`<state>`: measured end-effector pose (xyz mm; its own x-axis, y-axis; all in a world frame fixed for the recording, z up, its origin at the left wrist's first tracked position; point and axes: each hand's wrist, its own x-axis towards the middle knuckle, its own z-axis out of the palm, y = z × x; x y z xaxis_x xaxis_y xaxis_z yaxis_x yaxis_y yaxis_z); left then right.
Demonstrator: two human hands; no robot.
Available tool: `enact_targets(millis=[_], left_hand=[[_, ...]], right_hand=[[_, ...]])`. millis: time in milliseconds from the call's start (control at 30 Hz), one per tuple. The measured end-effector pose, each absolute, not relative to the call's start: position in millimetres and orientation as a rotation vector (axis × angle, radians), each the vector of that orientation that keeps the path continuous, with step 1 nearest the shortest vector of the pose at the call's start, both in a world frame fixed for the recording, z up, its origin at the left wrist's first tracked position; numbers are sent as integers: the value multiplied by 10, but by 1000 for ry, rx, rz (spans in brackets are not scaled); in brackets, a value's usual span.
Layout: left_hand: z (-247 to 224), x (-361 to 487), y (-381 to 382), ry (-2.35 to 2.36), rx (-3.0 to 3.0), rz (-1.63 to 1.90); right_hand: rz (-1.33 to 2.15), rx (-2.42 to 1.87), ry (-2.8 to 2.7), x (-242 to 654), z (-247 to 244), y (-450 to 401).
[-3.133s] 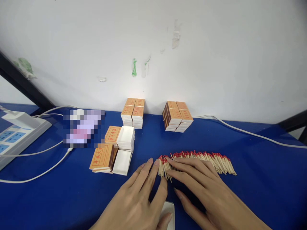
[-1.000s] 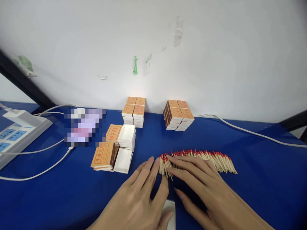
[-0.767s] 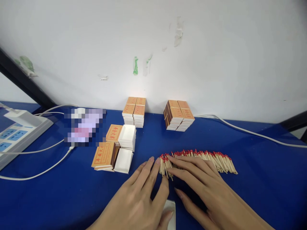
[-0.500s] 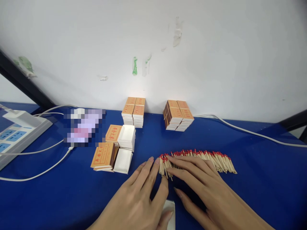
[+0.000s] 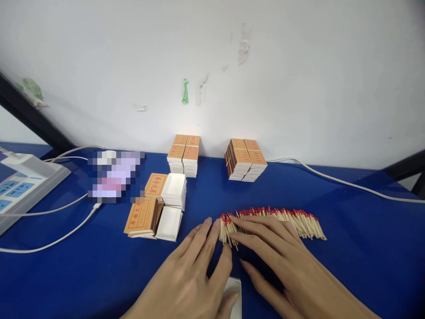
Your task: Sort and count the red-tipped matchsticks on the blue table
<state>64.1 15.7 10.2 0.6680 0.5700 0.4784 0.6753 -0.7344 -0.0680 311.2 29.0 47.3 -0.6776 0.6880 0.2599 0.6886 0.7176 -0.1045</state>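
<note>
A long row of red-tipped matches lies on the blue table. My left hand is open, its fingers stretched and its fingertips against the left end of the row. Beneath its thumb is a white matchbox tray, mostly hidden by the hand. My right hand lies open over the middle of the matches, fingers spread. Its index and middle fingertips touch the small cluster at the left end, while its thumb is apart, nearer the table's front. Some matches are covered by this hand.
Left of my hands are white empty trays and orange matchbox covers. Two stacks of matchboxes, one left and one right, stand by the wall. A blurred phone, cables and a power strip lie at left.
Both hands hold almost the same pose over the matches. The whole view has shifted very slightly; nothing was taken up or let go.
</note>
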Motion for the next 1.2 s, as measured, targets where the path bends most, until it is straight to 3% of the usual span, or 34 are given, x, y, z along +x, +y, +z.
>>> enact_targets(millis=[1200], left_hand=[[116,610,206,-995,-2613,-729]], right_hand=[[5,-1089,-2570,3081,527,313]])
